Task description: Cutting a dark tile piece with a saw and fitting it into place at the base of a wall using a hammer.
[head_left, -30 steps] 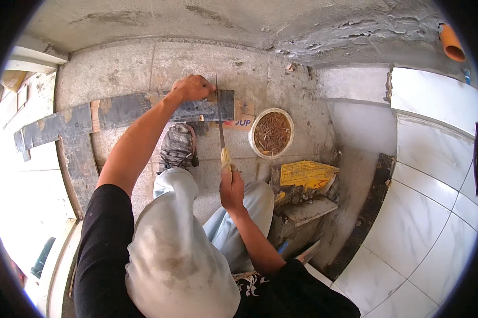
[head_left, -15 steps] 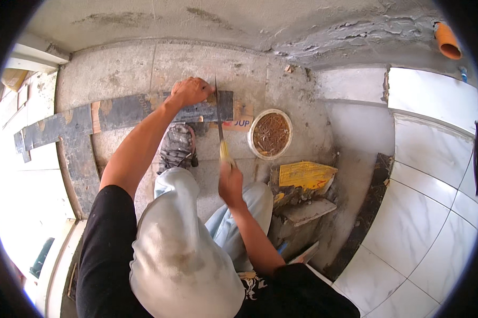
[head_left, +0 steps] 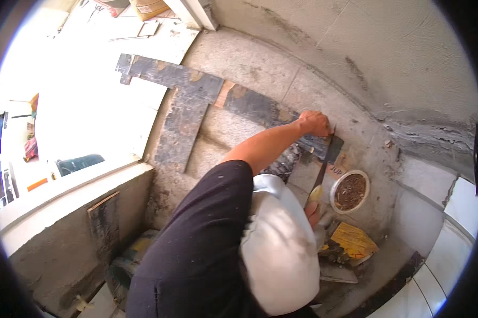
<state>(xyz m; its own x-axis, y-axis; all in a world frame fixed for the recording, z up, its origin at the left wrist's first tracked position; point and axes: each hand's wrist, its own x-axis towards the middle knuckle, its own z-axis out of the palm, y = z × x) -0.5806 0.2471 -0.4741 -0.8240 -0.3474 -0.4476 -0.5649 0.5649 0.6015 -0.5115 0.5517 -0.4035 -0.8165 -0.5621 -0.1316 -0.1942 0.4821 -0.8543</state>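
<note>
A long, dark, stained board [head_left: 249, 103] lies across the concrete floor, with my left hand [head_left: 315, 124] curled on it near its right end. Beside those fingers a saw blade [head_left: 322, 164] crosses the board; its yellow handle [head_left: 317, 193] is in my right hand [head_left: 312, 211], which is partly hidden by my light trouser knee [head_left: 279, 238]. Under the board is a crumpled grey-black object [head_left: 284, 164], mostly covered by my arm. A scrap of cardboard [head_left: 335, 169] lies beside it, and a white tub [head_left: 349, 211] of rusty brown bits stands to the right.
A grey wall [head_left: 382, 63] runs along the back. At left are a bright doorway sill [head_left: 90, 180] and another dark board [head_left: 180, 132]. A yellow-covered piece [head_left: 354, 241] lies at lower right beside white tiles [head_left: 459, 249]. A dark green object [head_left: 77, 164] lies beyond the sill.
The view has swung left, bringing the doorway in and shifting everything rightward. My left hand still rests on the board and my right still grips the saw, now more hidden by my knee.
</note>
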